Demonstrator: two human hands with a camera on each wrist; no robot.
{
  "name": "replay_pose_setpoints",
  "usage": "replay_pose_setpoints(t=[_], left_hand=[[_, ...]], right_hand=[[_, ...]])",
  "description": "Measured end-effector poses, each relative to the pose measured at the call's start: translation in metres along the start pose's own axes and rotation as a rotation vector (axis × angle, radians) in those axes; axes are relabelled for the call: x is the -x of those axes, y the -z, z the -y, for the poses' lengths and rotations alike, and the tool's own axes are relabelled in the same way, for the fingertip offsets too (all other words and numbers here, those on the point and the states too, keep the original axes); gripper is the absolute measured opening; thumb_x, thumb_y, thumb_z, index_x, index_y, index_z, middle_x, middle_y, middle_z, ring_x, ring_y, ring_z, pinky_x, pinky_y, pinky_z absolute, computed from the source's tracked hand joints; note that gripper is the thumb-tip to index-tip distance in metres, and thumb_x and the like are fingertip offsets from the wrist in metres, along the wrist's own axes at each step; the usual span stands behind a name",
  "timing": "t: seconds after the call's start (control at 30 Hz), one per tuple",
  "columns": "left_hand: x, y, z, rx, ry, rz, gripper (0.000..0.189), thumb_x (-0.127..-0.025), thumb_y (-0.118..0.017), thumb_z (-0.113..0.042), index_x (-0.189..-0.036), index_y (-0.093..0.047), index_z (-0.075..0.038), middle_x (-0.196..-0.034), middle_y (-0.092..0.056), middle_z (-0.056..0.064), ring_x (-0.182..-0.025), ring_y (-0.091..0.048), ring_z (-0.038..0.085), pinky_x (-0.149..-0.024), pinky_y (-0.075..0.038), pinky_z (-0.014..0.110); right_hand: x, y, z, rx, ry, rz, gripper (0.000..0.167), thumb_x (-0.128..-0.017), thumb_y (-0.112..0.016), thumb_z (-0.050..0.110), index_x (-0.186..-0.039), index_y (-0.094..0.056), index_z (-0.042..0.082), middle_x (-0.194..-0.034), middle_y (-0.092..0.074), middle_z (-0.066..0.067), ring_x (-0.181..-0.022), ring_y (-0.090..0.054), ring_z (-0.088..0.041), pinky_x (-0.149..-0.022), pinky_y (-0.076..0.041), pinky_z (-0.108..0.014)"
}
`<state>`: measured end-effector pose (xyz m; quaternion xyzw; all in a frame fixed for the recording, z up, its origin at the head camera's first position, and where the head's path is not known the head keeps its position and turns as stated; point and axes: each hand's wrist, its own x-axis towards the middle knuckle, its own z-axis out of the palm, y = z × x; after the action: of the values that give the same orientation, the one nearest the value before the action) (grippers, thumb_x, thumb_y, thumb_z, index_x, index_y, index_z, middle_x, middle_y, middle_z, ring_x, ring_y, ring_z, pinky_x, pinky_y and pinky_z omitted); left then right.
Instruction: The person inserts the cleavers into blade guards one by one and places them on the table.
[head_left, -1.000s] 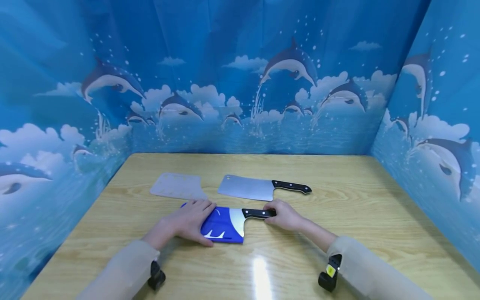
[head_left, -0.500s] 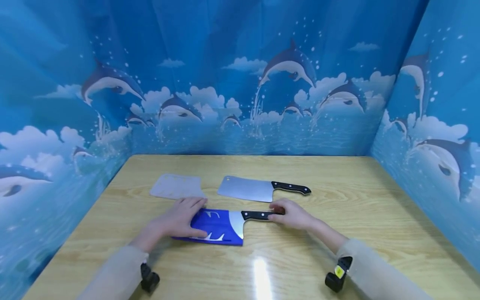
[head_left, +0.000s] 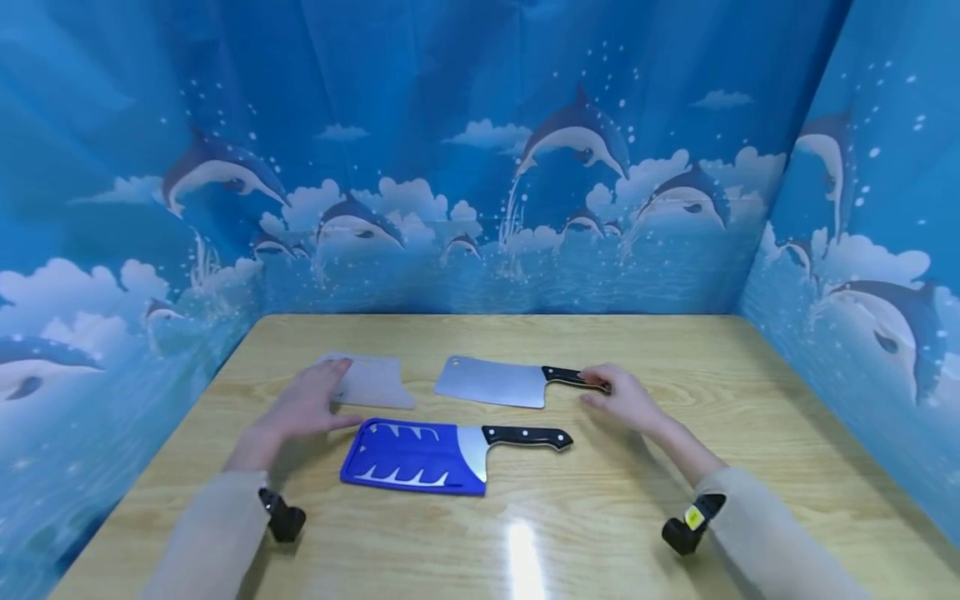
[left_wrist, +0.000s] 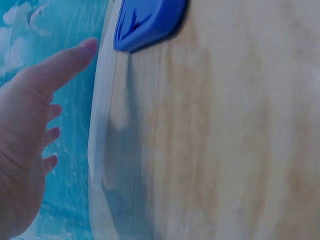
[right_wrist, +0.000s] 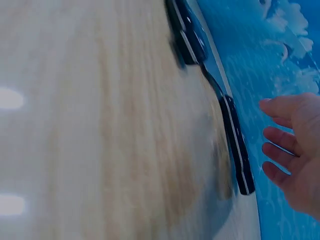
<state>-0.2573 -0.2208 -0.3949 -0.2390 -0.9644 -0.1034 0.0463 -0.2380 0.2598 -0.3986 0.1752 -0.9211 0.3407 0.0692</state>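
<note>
A cleaver point(head_left: 472, 450) with a black riveted handle lies flat, its blade mostly inside a blue sheath point(head_left: 408, 467). Behind it lies a bare cleaver point(head_left: 491, 381), its handle point(right_wrist: 236, 145) pointing right. To the left of the bare blade is a pale, translucent blade sheath point(head_left: 375, 383). My left hand point(head_left: 303, 408) hovers by the pale sheath's left end, fingers extended and thumb toward the blue sheath; it grips nothing. My right hand point(head_left: 624, 402) is over the bare cleaver's handle end. In the right wrist view its loosely bent fingers point(right_wrist: 280, 150) stand apart from that handle.
A light wood-grain table point(head_left: 600, 517) carries these things. Blue curtains point(head_left: 480, 167) printed with dolphins rise at its back and both sides. A bright light reflection point(head_left: 523, 554) shows near the table's front.
Both hands have let go of the sheathed cleaver, which stays on the table. The left hand has moved left and back toward the pale sheath, the right hand right and back to the bare cleaver's handle.
</note>
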Motion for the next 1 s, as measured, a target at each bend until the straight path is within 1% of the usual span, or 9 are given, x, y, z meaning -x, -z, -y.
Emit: replay_pose_setpoints(t=[0.17,0.27,0.37,0.5,0.6,0.7,0.77,0.9,1.0], left_hand=[[-0.006,0.001,0.014,0.009,0.061,0.015,0.100,-0.074,-0.069,-0.050,-0.142,-0.025,0.008,-0.142,-0.027,0.031,-0.129,-0.024,0.048,-0.105,-0.017,0.058],[-0.012,0.001,0.019,0.013,0.076,0.023,0.102,-0.072,-0.071,-0.051,-0.141,-0.024,0.009,-0.142,-0.027,0.031,-0.129,-0.024,0.048,-0.104,-0.017,0.059],[-0.019,0.001,0.021,0.024,0.088,0.056,0.103,-0.071,-0.072,-0.050,-0.142,-0.024,0.008,-0.144,-0.025,0.030,-0.131,-0.022,0.046,-0.105,-0.015,0.059],[-0.029,0.001,0.019,0.047,0.097,0.124,0.104,-0.070,-0.073,-0.049,-0.143,-0.023,0.006,-0.146,-0.022,0.028,-0.133,-0.018,0.044,-0.105,-0.012,0.060],[-0.037,0.000,0.015,0.054,0.100,0.193,0.104,-0.070,-0.073,-0.048,-0.144,-0.022,0.005,-0.147,-0.020,0.028,-0.134,-0.015,0.044,-0.105,-0.010,0.061],[-0.043,-0.001,0.009,0.053,0.106,0.270,0.100,-0.072,-0.071,-0.045,-0.145,-0.021,0.003,-0.148,-0.019,0.026,-0.135,-0.013,0.043,-0.106,-0.006,0.061],[-0.047,-0.002,0.004,0.062,0.117,0.304,0.098,-0.073,-0.071,-0.042,-0.145,-0.022,0.001,-0.148,-0.020,0.024,-0.136,-0.012,0.043,-0.106,-0.005,0.060],[-0.053,-0.003,-0.004,0.078,0.138,0.326,0.095,-0.072,-0.070,-0.041,-0.145,-0.024,-0.001,-0.148,-0.023,0.022,-0.136,-0.014,0.042,-0.107,-0.004,0.059],[-0.057,-0.003,-0.007,0.043,0.144,0.327,0.095,-0.071,-0.071,-0.045,-0.144,-0.027,-0.001,-0.147,-0.026,0.022,-0.135,-0.019,0.041,-0.107,-0.004,0.059]], right_hand=[[-0.012,0.010,-0.011,0.018,-0.046,-0.003,0.043,-0.081,-0.067,0.006,-0.118,-0.054,-0.010,-0.113,-0.056,-0.026,-0.107,-0.050,-0.041,-0.093,-0.038,-0.054],[-0.018,0.012,-0.017,0.028,-0.072,0.029,0.046,-0.082,-0.067,0.008,-0.121,-0.052,-0.010,-0.116,-0.054,-0.027,-0.109,-0.048,-0.043,-0.093,-0.037,-0.055],[-0.023,0.012,-0.021,0.035,-0.092,0.075,0.047,-0.083,-0.066,0.010,-0.123,-0.051,-0.010,-0.119,-0.052,-0.027,-0.112,-0.045,-0.044,-0.095,-0.036,-0.055],[-0.029,0.010,-0.025,0.019,-0.107,0.131,0.049,-0.083,-0.065,0.009,-0.125,-0.049,-0.010,-0.122,-0.051,-0.028,-0.113,-0.045,-0.044,-0.096,-0.036,-0.054],[-0.032,0.007,-0.028,0.018,-0.113,0.167,0.049,-0.082,-0.065,0.009,-0.125,-0.049,-0.010,-0.122,-0.052,-0.028,-0.112,-0.046,-0.043,-0.096,-0.036,-0.054],[-0.034,0.004,-0.031,0.035,-0.131,0.191,0.048,-0.082,-0.066,0.010,-0.124,-0.051,-0.009,-0.123,-0.051,-0.027,-0.115,-0.045,-0.043,-0.098,-0.034,-0.053],[-0.034,0.003,-0.032,0.050,-0.140,0.195,0.048,-0.082,-0.066,0.010,-0.124,-0.052,-0.008,-0.124,-0.051,-0.027,-0.117,-0.043,-0.044,-0.099,-0.032,-0.054],[-0.036,0.001,-0.029,0.047,-0.156,0.194,0.047,-0.082,-0.065,0.009,-0.123,-0.053,-0.007,-0.125,-0.050,-0.027,-0.119,-0.041,-0.044,-0.100,-0.031,-0.054],[-0.038,-0.001,-0.028,0.033,-0.172,0.193,0.046,-0.082,-0.065,0.009,-0.123,-0.053,-0.007,-0.125,-0.050,-0.027,-0.120,-0.041,-0.044,-0.101,-0.030,-0.053]])
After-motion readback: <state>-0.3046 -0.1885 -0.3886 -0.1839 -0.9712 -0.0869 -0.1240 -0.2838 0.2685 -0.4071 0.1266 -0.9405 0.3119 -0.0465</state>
